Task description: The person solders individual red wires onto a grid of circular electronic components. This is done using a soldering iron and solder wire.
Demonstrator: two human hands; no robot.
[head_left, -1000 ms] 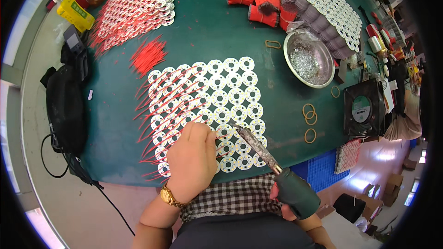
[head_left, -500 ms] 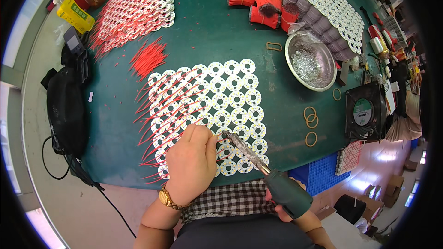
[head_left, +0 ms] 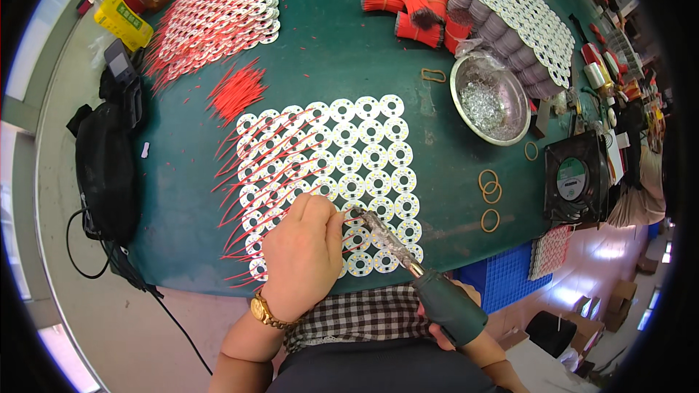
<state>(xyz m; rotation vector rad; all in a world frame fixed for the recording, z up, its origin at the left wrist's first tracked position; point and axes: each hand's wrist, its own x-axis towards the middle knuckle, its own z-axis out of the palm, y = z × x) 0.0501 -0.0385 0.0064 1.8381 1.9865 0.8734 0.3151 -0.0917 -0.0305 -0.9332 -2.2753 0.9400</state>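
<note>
A panel of round white LED boards (head_left: 374, 154) lies on the green table, with thin red wires (head_left: 237, 188) running across its left columns. Over its lower middle is my left hand (head_left: 302, 251), thumb and forefinger pinched at the end of a wire, most of which is hidden. My right hand (head_left: 439, 333) is wrapped around the dark green handle of a soldering iron (head_left: 449, 308), which partly covers the hand. The iron's tip meets a board right beside my left fingertips.
Loose red wires (head_left: 238, 92) lie above the panel. Wired boards (head_left: 218, 18) are stacked far left; bundled red wires (head_left: 419, 4) and bare boards (head_left: 520, 18) stand far right. A metal bowl (head_left: 491, 94), rubber bands (head_left: 490, 220) and a black fan (head_left: 577, 178) are on the right.
The soldering iron's handle has shifted slightly left and down, its tip staying at nearly the same board. My left hand keeps its pinch almost unmoved.
</note>
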